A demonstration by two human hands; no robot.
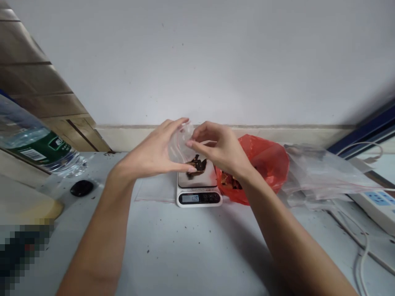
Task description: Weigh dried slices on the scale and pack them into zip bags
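A small clear plastic bag [179,147] is held over the white digital kitchen scale [199,181]. My left hand [151,154] curves round the bag from the left, its thumb low, close to dark brown dried pieces [200,165] above the scale's platform. Whether those pieces are in the bag or on the platform is partly hidden by my hands. On the other side, my right hand [220,146] pinches the bag's upper edge between thumb and fingers. The scale's display [190,198] is lit with digits.
Right of the scale stands an open red plastic bag [273,154] with brown dried pieces [228,181]. Beyond it lie stacked clear bags [321,168], a power strip [376,205] and white cables. At left are a tilted water bottle [43,146] and a black round object [82,188].
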